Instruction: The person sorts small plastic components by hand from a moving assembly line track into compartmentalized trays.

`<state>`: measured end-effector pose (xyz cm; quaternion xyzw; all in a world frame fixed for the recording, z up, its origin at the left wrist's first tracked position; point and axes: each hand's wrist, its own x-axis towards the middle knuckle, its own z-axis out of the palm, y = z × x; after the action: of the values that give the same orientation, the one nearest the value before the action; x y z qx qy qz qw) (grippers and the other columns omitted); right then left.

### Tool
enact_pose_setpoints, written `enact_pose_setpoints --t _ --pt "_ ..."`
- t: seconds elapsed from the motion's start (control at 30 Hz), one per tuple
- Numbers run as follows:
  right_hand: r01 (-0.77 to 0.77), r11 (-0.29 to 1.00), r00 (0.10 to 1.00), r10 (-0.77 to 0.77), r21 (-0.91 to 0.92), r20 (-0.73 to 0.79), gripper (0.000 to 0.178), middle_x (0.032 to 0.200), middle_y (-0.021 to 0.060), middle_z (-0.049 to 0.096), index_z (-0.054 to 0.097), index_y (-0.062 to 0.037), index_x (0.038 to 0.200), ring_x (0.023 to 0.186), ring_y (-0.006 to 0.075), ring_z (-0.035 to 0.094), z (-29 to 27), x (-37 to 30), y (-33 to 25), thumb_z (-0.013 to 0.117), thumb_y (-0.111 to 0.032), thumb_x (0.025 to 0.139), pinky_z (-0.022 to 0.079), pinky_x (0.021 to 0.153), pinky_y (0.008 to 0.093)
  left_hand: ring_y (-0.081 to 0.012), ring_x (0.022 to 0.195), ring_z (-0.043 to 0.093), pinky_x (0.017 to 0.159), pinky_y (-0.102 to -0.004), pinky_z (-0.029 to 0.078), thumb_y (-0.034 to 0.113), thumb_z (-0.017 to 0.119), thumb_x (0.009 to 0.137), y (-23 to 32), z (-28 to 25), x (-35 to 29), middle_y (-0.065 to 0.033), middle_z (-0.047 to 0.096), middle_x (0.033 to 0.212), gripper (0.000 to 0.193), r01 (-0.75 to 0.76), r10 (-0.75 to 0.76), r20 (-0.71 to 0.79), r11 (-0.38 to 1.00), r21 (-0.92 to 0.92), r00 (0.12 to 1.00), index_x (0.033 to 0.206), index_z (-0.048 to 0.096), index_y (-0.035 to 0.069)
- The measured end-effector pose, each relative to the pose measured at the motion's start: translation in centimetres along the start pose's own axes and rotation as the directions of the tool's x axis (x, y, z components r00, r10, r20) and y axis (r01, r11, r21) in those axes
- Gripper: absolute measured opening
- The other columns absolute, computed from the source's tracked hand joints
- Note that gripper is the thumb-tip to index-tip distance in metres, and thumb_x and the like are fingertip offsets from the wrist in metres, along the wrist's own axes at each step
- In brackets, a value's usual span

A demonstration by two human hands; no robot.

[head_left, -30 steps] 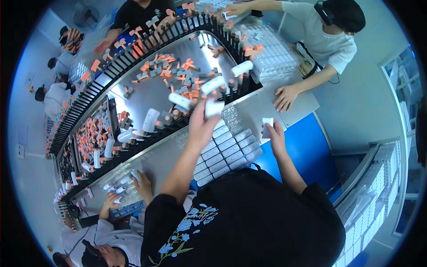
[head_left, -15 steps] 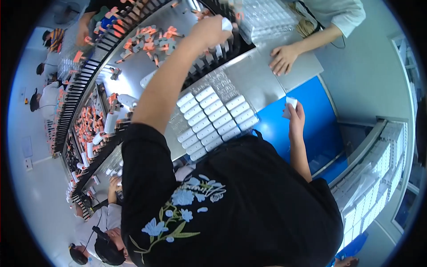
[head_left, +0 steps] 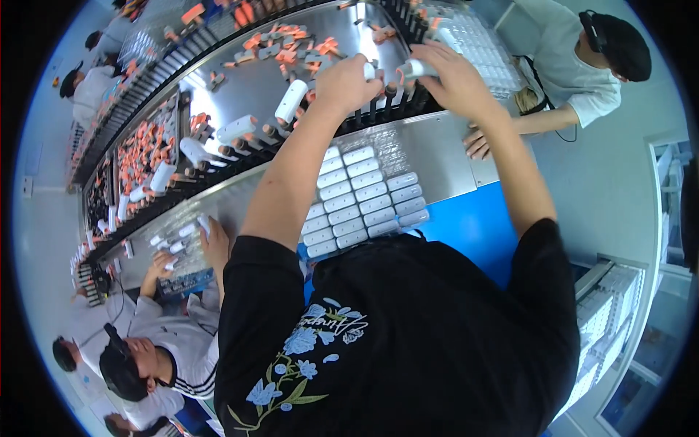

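Observation:
Both my hands are over the row of black pegs at the bench's far side. In my left hand is a small white plastic housing, mostly hidden by the fingers. Just to the right, my right hand grips a white plastic sleeve between thumb and fingers, close to the peg tops. Whether the sleeve touches a peg I cannot tell. Nearer me, a clear tray holds rows of white oblong housings. Another white housing leans on a peg left of my left hand.
Orange and grey clips lie on the metal plate inside the peg line. Stacked clear trays stand at the far right, beside a co-worker's hand on the bench. Other co-workers' hands handle white parts at the left.
My right hand has moved from the right, over the blue area, up to the pegs with its white piece. My left hand has come slightly lower. The view has shifted.

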<state>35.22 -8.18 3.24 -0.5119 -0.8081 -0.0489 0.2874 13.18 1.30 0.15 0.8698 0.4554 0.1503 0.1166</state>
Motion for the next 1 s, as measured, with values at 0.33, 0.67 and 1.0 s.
enact_pose_setpoints --t 0.33,0.67,1.0 --pt "-0.274 0.959 0.952 0.281 -0.07 0.12 0.06 0.127 0.0233 0.06 0.043 -0.0068 0.144 0.109 0.0437 0.062 10.0 5.2 -5.0 0.062 -0.029 0.092 0.05 0.092 0.0503 -0.0327 0.095 0.061 0.083 -0.0433 0.049 0.009 0.069 0.078 -9.1 5.1 -23.2 -0.0104 0.065 0.104 0.025 -0.047 -0.053 -0.374 0.966 -0.254 0.926 0.102 0.068 0.011" --pt "-0.362 0.929 0.826 0.355 -0.07 0.437 0.025 0.109 0.0082 0.065 0.071 -0.0129 0.102 0.108 0.0311 0.06 13.9 -17.3 -8.9 0.072 -0.015 0.077 0.048 0.092 0.0463 -0.0295 0.103 0.059 0.088 -0.0462 0.045 0.025 0.071 0.083 -9.7 9.4 -29.8 -0.007 0.061 0.109 0.025 0.34 -0.342 0.037 0.939 0.043 0.939 0.105 0.067 0.015" --pt "-0.308 0.951 0.868 0.288 -0.016 0.404 0.034 0.116 0.015 0.064 0.063 -0.006 0.114 0.112 0.036 0.058 11.3 -15.3 -9.2 0.07 -0.022 0.085 0.045 0.098 0.0451 -0.0274 0.114 0.056 0.101 -0.0475 0.039 0.027 0.071 0.084 -9.6 7.9 -30.0 -0.0069 0.062 0.12 0.034 0.191 -0.182 -0.108 0.978 0.079 0.977 0.116 0.066 0.016"
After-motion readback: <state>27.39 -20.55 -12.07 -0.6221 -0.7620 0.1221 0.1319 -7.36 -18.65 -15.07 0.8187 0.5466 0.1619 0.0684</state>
